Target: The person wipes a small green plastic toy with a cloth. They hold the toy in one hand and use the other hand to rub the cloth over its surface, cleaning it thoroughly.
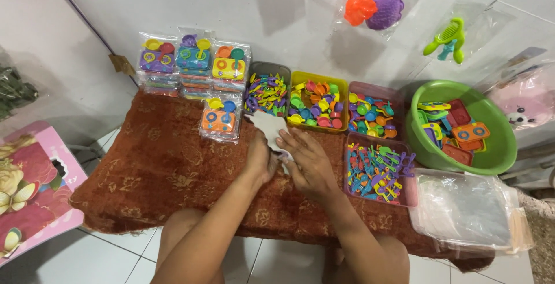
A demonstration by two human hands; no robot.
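Between my knees and the trays, on the rust-red patterned cloth, both my hands meet over a small clear plastic bag. My left hand is closed around the bag's lower part, thumb and fingers pinched on it so the mouth stands up and away from me. My right hand lies against the bag from the other side, fingers loosely curled and touching the film; I cannot tell whether something small sits under them. The bag is held off the cloth, just in front of the grey tray, probably so the pieces are within easy reach.

Just right of my right hand sits a pink tray packed with little coloured utensils, and beside that a stack of empty clear bags lies flat at the cloth's edge.

Farther out, three trays stand side by side: a grey tray of mixed pieces, a yellow tray of small cups and pans, and another pink one. A green basin to their right holds toy stoves. One filled packet lies alone to the left of the grey tray, and behind it finished packets are piled in three neat stacks against the white wall, sorted apart from the loose parts.
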